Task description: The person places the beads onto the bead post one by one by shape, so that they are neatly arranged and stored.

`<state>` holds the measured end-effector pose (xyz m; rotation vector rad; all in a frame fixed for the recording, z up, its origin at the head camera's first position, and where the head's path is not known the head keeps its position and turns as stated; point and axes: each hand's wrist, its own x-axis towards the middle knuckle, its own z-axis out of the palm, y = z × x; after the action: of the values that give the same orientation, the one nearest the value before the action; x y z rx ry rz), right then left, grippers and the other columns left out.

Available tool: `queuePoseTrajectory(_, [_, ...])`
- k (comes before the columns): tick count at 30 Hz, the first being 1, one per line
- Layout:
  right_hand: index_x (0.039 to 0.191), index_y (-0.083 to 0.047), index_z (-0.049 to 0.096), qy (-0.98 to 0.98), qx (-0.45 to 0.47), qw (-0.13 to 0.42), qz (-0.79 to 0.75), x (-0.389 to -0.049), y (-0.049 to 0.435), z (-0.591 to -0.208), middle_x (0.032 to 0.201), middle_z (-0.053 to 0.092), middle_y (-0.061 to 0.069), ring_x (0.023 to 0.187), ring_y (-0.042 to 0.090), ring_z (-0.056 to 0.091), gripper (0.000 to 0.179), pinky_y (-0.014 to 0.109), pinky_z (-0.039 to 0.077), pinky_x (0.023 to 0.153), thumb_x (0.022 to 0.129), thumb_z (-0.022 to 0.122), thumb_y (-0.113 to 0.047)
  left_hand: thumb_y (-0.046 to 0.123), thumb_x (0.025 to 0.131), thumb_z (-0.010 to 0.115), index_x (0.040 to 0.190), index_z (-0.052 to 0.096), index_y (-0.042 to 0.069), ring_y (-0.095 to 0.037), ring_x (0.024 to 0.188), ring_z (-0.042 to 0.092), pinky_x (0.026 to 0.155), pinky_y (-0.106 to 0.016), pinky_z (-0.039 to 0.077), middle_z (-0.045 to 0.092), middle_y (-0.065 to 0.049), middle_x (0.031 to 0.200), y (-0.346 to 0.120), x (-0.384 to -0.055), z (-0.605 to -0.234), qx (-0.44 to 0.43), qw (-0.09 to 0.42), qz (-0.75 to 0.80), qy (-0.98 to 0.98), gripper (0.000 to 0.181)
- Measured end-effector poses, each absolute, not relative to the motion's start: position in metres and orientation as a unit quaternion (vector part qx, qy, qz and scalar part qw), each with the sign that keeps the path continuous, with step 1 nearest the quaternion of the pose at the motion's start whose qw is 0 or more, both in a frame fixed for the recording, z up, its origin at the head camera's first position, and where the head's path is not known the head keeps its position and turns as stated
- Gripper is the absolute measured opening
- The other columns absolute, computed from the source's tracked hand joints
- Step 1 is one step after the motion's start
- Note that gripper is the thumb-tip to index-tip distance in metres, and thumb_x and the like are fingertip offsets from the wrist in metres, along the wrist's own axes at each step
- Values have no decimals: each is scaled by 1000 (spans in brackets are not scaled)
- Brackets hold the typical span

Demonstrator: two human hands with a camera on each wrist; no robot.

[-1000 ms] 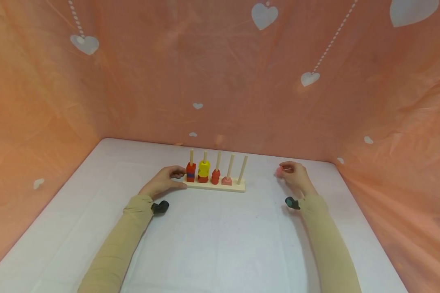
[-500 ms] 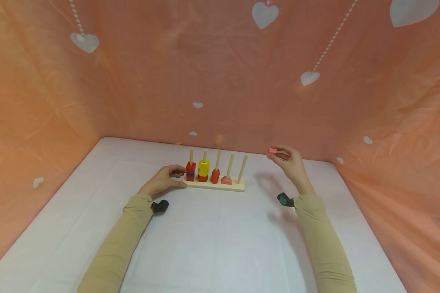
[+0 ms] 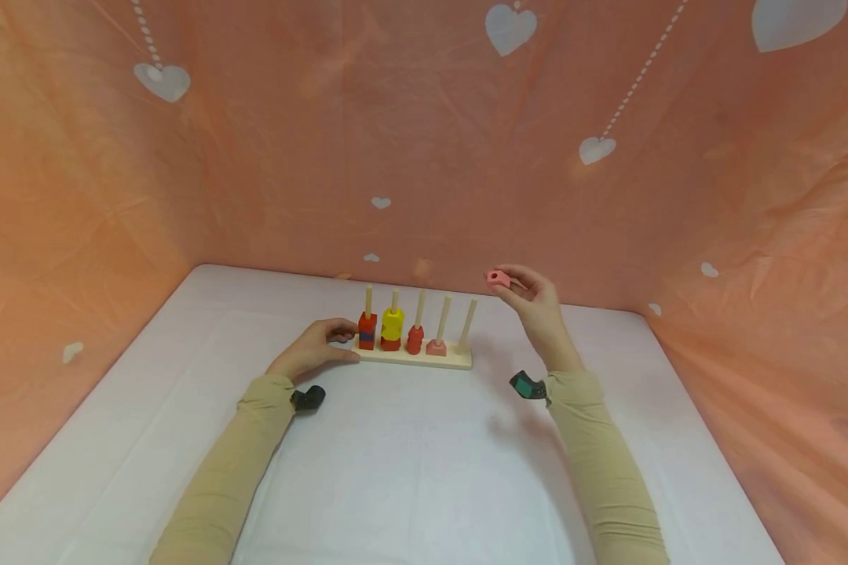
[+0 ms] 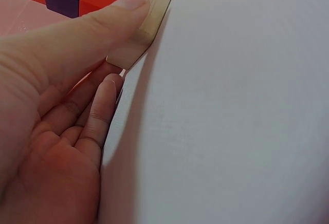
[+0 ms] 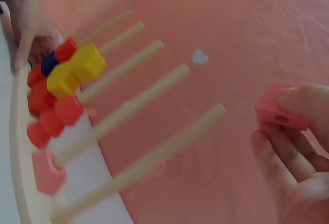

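Observation:
A wooden peg stacker [image 3: 415, 360] stands on the table with several upright pegs. Blocks sit on its pegs: red and blue on the leftmost, yellow above red beside it, then red ones, then a pink block [image 5: 47, 171]. The peg at the right end [image 5: 149, 160] is bare. My left hand [image 3: 316, 345] grips the left end of the base, thumb along the front edge [image 4: 131, 54] and fingers behind it. Raised above and right of the stacker, my right hand [image 3: 539, 308] pinches another pink block [image 5: 272, 108] between thumb and fingers; its hole shows.
A white-covered table [image 3: 410, 463] lies under both arms. Behind and at the sides hangs an orange-pink cloth [image 3: 424, 141] with white hearts. Small dark cameras sit on the left wrist [image 3: 308, 398] and right wrist [image 3: 528, 385].
The right hand has lifted the pink block off the table at the right and carried it up and left toward the stacker, turning it. The left hand stays in place.

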<state>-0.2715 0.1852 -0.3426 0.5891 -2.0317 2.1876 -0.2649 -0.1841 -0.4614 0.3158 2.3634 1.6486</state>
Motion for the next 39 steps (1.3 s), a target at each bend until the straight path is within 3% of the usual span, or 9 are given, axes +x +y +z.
queuePoseTrajectory(12, [118,-3,63,-662,189,1,726,-271,155,-359,111,63,7,104,18,59,30,30,44,95,88,66,-2,20,76,83,126,56,5,-26,110,49,98,-40,39,55,-11,123,-184,-267,-463,106,122,554,817,58])
queuePoseTrajectory(21, [113,-6,66,-667,205,-8,716,-273,139,-368,106,63,5,97,18,56,28,28,47,86,86,68,0,18,77,82,125,57,4,-27,109,49,98,-41,38,56,-12,121,-182,-267,-461,118,118,551,818,56])
queuePoseTrajectory(30, [112,-5,65,-683,165,-16,712,-274,134,-377,106,62,5,97,19,58,28,32,45,91,85,72,-7,20,76,83,125,56,6,-26,110,49,98,-41,39,56,-11,123,-183,-267,-460,113,119,547,821,58])
queuePoseTrajectory(39, [117,-2,62,-761,77,-65,641,-269,131,-417,107,65,10,101,22,59,35,29,48,89,85,73,-11,18,77,82,127,54,2,-28,113,48,100,-42,37,54,-13,126,-184,-266,-460,110,119,554,817,60])
